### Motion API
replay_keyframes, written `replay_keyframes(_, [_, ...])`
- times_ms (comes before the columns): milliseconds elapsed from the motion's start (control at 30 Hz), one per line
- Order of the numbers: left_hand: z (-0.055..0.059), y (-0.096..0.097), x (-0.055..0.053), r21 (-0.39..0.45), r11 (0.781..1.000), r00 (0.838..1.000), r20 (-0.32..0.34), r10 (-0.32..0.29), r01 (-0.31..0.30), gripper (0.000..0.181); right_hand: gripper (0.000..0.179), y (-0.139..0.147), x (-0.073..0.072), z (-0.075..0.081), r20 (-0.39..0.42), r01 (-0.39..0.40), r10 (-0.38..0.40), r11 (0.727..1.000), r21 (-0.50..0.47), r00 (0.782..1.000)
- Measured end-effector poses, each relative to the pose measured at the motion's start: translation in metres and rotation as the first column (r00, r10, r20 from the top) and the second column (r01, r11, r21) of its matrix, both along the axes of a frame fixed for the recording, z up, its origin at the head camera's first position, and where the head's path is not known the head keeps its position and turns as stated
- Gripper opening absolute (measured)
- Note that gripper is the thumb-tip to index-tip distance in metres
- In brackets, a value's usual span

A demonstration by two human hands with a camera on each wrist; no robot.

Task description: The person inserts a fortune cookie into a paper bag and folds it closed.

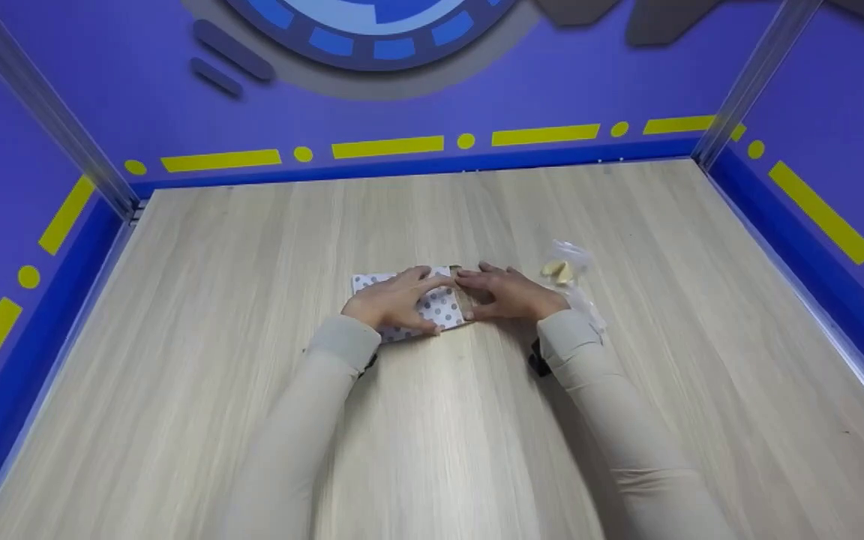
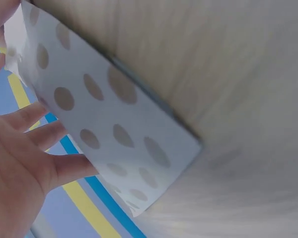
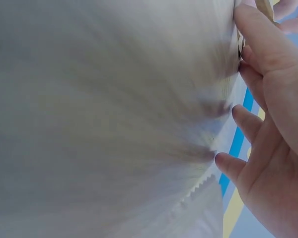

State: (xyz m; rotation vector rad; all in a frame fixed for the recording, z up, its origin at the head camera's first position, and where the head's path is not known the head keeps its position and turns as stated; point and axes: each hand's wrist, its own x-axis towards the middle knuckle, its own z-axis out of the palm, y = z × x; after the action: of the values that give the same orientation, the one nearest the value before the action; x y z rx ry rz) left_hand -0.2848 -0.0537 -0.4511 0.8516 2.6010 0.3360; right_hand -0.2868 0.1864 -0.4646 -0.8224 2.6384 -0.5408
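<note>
A flat white packet with grey polka dots (image 1: 439,306) lies across the middle of the table, its right end brown. My left hand (image 1: 396,300) spans it, thumb at the near edge and fingers at the far one. In the left wrist view, the dotted face (image 2: 102,114) shows large, with several fingers (image 2: 74,167) along its side. At the brown end (image 1: 465,291) is my right hand (image 1: 511,294), its fingers mostly straight. The right wrist view has the thumb (image 3: 260,34) and a fingertip touching that end, while other fingers are spread close over the tabletop.
Beyond the right hand lie fortune cookies (image 1: 561,271) beside a clear wrapper (image 1: 573,253). Another clear wrapper (image 1: 589,309) sits partly behind the right wrist. Blue-purple panels (image 1: 432,112) wall the wooden table (image 1: 237,300) at the back and sides.
</note>
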Motion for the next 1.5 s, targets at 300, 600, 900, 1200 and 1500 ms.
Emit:
replay_keyframes(300, [0.0029, 0.0034, 0.0010, -0.082, 0.996, 1.000, -0.001, -0.018, 0.018, 0.078, 0.071, -0.0015, 0.0006, 0.0004, 0.005, 0.009, -0.009, 1.000, -0.001, 1.000])
replay_keyframes(600, [0.0014, 0.0031, -0.0010, -0.044, 0.999, 1.000, -0.015, 0.009, -0.009, 0.077, 0.070, -0.0019, 0.0000, -0.0010, 0.004, 0.014, -0.014, 1.000, 0.000, 1.000])
replay_keyframes(900, [0.0018, 0.0004, -0.0027, -0.027, 0.999, 0.997, -0.066, -0.033, 0.032, 0.078, 0.068, -0.0020, 0.0001, 0.0000, -0.009, 0.012, -0.011, 1.000, 0.020, 1.000])
replay_keyframes(1200, [-0.0009, -0.0046, -0.0040, 0.049, 0.998, 0.995, -0.086, -0.039, 0.044, 0.077, 0.066, -0.0020, 0.0007, 0.0031, -0.011, 0.013, -0.012, 0.999, 0.039, 1.000])
replay_keyframes(1500, [-0.0027, -0.0061, -0.0025, 0.075, 0.997, 0.998, -0.066, -0.013, 0.018, 0.076, 0.065, -0.0029, -0.0004, 0.0022, -0.010, 0.023, -0.022, 0.998, 0.055, 1.000])
